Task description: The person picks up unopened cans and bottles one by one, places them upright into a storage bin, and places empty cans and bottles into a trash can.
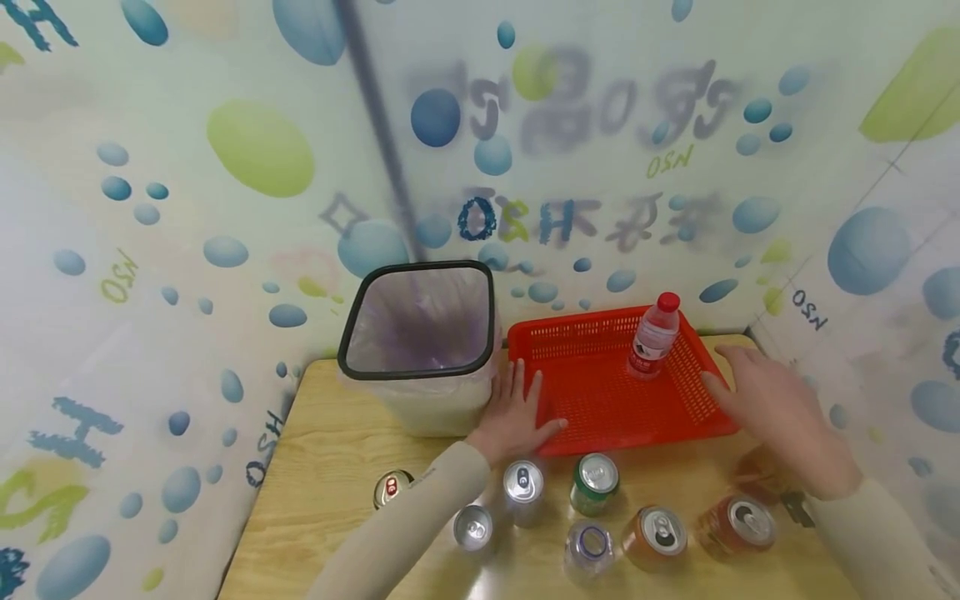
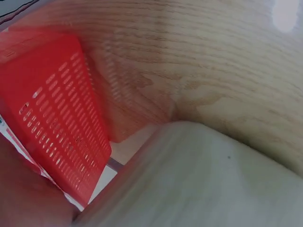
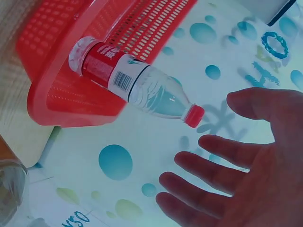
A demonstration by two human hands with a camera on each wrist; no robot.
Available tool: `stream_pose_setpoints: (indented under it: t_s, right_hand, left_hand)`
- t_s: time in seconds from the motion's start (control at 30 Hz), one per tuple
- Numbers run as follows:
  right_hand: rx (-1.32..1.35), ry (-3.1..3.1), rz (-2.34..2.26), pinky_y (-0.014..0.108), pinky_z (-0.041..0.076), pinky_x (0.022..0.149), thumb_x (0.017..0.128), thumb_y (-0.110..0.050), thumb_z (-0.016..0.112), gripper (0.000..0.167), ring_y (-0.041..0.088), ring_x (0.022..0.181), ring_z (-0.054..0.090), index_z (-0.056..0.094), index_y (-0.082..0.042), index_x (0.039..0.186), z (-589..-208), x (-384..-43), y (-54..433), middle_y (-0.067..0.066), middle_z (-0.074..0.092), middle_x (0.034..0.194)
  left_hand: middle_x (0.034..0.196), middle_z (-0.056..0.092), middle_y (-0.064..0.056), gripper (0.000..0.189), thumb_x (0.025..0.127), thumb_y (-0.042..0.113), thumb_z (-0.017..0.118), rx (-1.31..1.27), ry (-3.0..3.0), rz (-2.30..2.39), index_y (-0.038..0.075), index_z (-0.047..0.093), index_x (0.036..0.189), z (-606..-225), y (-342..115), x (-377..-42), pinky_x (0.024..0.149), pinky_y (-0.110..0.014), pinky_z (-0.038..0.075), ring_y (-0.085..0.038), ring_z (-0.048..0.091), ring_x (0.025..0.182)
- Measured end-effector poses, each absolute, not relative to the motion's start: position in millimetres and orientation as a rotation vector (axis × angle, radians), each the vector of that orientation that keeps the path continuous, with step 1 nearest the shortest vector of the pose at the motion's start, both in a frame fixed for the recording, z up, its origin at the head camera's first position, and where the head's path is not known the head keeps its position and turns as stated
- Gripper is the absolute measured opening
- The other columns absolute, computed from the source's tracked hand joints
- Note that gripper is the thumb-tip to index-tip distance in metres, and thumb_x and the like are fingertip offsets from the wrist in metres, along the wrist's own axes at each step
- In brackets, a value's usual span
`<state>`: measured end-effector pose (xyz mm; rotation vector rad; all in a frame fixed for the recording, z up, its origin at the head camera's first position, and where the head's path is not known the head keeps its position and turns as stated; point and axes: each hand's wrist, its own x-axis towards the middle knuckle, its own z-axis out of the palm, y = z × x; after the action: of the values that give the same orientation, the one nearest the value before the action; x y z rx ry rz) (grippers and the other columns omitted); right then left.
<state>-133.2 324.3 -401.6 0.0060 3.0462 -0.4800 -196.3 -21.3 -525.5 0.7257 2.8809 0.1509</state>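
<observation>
A red plastic basket (image 1: 600, 408) sits on the wooden table, and a clear bottle (image 1: 652, 340) with a red cap and red label stands inside it towards the right. My left hand (image 1: 513, 421) is at the basket's near left corner with its fingers extended, between the basket and the bin. Whether it presses on the rim is hard to tell. By the basket's right side is my right hand (image 1: 776, 408); the right wrist view shows its fingers (image 3: 213, 168) spread and holding nothing, apart from the bottle's cap (image 3: 193, 116).
Left of the basket stands a lined bin (image 1: 420, 400) with a black rim. Several cans, including a green one (image 1: 595, 483) and an orange one (image 1: 655, 537), stand along the near side with an uncapped clear bottle (image 1: 588, 550). A patterned wall (image 1: 600, 183) rises behind.
</observation>
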Motion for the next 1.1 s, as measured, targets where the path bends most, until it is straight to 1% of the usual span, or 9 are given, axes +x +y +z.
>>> stream_pose_setpoints:
  t_s: [0.1, 0.23, 0.37, 0.43, 0.57, 0.77, 0.83, 0.97, 1.1]
  right_hand:
    - [-0.005, 3.055, -0.484, 0.076, 0.044, 0.092, 0.100, -0.035, 0.065, 0.067, 0.059, 0.121, 0.048, 0.043, 0.009, 0.146, -402.5, -131.7, 324.7, 0.039, 0.047, 0.141]
    - [-0.004, 3.053, -0.491, 0.075, 0.046, 0.091, 0.100, -0.036, 0.065, 0.067, 0.058, 0.120, 0.049, 0.044, 0.008, 0.147, -403.9, -131.5, 326.2, 0.038, 0.047, 0.141]
    - [0.005, 3.041, -0.491, 0.074, 0.045, 0.093, 0.100, -0.035, 0.065, 0.067, 0.058, 0.120, 0.049, 0.043, 0.008, 0.147, -403.9, -130.6, 327.6, 0.039, 0.048, 0.140]
    - [0.011, 3.034, -0.493, 0.074, 0.045, 0.093, 0.100, -0.035, 0.065, 0.068, 0.059, 0.119, 0.050, 0.043, 0.008, 0.147, -403.5, -130.4, 326.6, 0.040, 0.048, 0.140]
    - [-0.001, 3.022, -0.524, 0.074, 0.044, 0.094, 0.100, -0.039, 0.064, 0.070, 0.058, 0.121, 0.049, 0.043, 0.008, 0.148, -402.8, -129.5, 321.7, 0.039, 0.048, 0.141]
    - [-0.068, 3.029, -0.548, 0.073, 0.047, 0.091, 0.101, -0.042, 0.064, 0.069, 0.057, 0.122, 0.050, 0.046, 0.005, 0.148, -404.0, -119.3, 314.9, 0.036, 0.050, 0.142]
    - [-0.095, 3.036, -0.556, 0.073, 0.048, 0.091, 0.101, -0.041, 0.064, 0.067, 0.057, 0.122, 0.051, 0.046, 0.004, 0.148, -404.3, -114.8, 313.4, 0.036, 0.051, 0.142]
    - [-0.121, 3.019, -0.598, 0.074, 0.042, 0.098, 0.101, -0.037, 0.066, 0.066, 0.057, 0.126, 0.048, 0.047, 0.006, 0.148, -404.4, -106.7, 309.1, 0.036, 0.051, 0.143]
    - [-0.151, 3.005, -0.641, 0.074, 0.042, 0.099, 0.100, -0.038, 0.068, 0.064, 0.056, 0.127, 0.049, 0.051, 0.003, 0.147, -407.2, -95.2, 301.1, 0.033, 0.053, 0.143]
  left_hand:
    - [0.172, -0.002, -0.021, 0.100, 0.096, 0.078, 0.038, 0.683, 2.871, 0.230, 0.010, 0.017, 0.167, -522.8, -24.2, -196.0, 0.125, -0.058, 0.000, -0.042, -0.008, 0.157]
    - [0.172, -0.001, -0.020, 0.101, 0.096, 0.079, 0.037, 0.659, 2.888, 0.221, 0.010, 0.016, 0.167, -520.2, -30.7, -196.7, 0.125, -0.059, -0.001, -0.044, -0.008, 0.157]
    - [0.172, 0.003, -0.021, 0.101, 0.096, 0.078, 0.039, 0.692, 2.921, 0.174, 0.008, 0.018, 0.166, -521.7, -30.9, -199.4, 0.125, -0.059, 0.002, -0.045, -0.003, 0.157]
    - [0.172, 0.003, -0.022, 0.101, 0.097, 0.077, 0.039, 0.730, 2.918, 0.163, 0.007, 0.018, 0.166, -524.2, -28.4, -201.4, 0.125, -0.058, 0.004, -0.045, -0.002, 0.157]
    - [0.172, 0.001, -0.022, 0.102, 0.097, 0.077, 0.038, 0.767, 2.887, 0.121, 0.005, 0.015, 0.166, -526.4, -22.7, -204.3, 0.126, -0.057, 0.007, -0.044, -0.003, 0.157]
    - [0.171, 0.005, -0.023, 0.104, 0.097, 0.078, 0.033, 0.746, 2.912, 0.061, -0.001, 0.018, 0.164, -532.0, -21.7, -206.6, 0.125, -0.057, 0.013, -0.042, 0.000, 0.158]
    - [0.171, 0.004, -0.023, 0.104, 0.097, 0.078, 0.032, 0.756, 2.922, 0.056, -0.001, 0.018, 0.164, -534.0, -21.4, -208.1, 0.125, -0.057, 0.015, -0.041, 0.000, 0.158]
    - [0.172, 0.002, -0.023, 0.103, 0.098, 0.077, 0.032, 0.769, 2.921, 0.067, -0.001, 0.018, 0.164, -533.6, -19.2, -210.3, 0.124, -0.058, 0.017, -0.042, -0.001, 0.158]
    - [0.171, 0.001, -0.023, 0.102, 0.098, 0.076, 0.034, 0.771, 2.916, 0.067, -0.001, 0.019, 0.164, -532.8, -18.2, -212.0, 0.124, -0.057, 0.019, -0.042, -0.001, 0.158]
